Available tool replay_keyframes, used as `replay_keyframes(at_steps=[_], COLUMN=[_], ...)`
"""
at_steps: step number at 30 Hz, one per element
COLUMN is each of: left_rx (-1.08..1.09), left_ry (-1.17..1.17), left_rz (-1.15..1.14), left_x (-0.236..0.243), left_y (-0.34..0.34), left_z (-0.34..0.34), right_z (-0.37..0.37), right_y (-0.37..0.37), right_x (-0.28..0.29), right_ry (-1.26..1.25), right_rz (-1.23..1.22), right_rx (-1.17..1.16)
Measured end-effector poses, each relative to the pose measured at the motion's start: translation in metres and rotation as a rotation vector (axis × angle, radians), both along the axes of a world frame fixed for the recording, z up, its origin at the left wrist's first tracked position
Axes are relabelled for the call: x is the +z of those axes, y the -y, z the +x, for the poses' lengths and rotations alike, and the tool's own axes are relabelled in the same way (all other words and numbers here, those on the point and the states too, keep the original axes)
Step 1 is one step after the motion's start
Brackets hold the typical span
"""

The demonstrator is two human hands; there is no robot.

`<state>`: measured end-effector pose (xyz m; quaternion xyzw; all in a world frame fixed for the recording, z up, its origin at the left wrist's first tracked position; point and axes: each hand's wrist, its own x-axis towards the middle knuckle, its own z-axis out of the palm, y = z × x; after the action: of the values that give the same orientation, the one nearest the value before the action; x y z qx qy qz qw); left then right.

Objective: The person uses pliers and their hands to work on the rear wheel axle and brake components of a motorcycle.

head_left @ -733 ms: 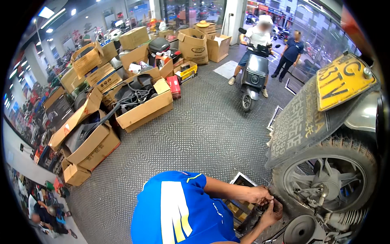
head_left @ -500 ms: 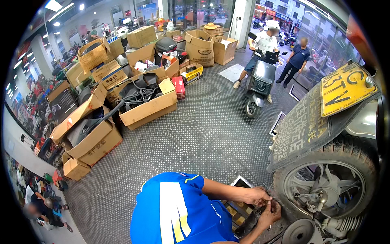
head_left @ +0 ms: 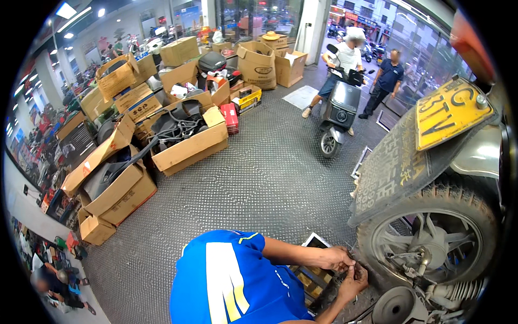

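My left hand reaches in from the blue-sleeved arm, its thumb and fingertips pinched together. Right against it, my right hand is closed too, fingers curled and thumb up. The fingertips of both hands meet over something small and dark that I cannot make out. Close to the right of the hands stands the rear wheel of a motorbike, with a dusty tyre and pale spokes. Below the wheel, near my right hand, is a round grey metal engine part. Dark metal parts lie beneath my hands, partly hidden.
A mudflap and yellow plate hang over the wheel. Cardboard boxes of parts line the left of the patterned metal floor. A rider sits on a grey scooter ahead, another person beside it. A white-edged frame lies near my left forearm.
The whole view has shifted slightly, so most things sit a little further left. My hands stay pinched together at the same place beside the wheel.
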<state>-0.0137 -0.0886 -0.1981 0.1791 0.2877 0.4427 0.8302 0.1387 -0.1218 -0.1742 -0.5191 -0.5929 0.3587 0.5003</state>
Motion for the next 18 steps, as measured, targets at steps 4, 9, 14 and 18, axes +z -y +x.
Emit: replay_keyframes(at_steps=[4, 9, 14, 18], left_rx=[-0.081, -0.137, -0.170, -0.220], left_ry=[0.023, 0.017, -0.002, 0.003], left_rz=[-0.053, 0.007, -0.020, 0.020], left_x=[-0.009, -0.011, -0.001, -0.005], left_y=[-0.003, -0.008, -0.010, -0.015], left_z=[-0.004, -0.004, 0.003, 0.006], right_z=[0.005, 0.020, 0.016, 0.012], right_y=[-0.003, -0.005, 0.006, 0.009], right_x=[-0.025, -0.031, -0.023, -0.015], right_ry=[-0.074, -0.183, -0.104, -0.101], right_rz=[-0.015, -0.131, -0.017, 0.054], right_rx=[-0.043, 0.021, -0.092, -0.155])
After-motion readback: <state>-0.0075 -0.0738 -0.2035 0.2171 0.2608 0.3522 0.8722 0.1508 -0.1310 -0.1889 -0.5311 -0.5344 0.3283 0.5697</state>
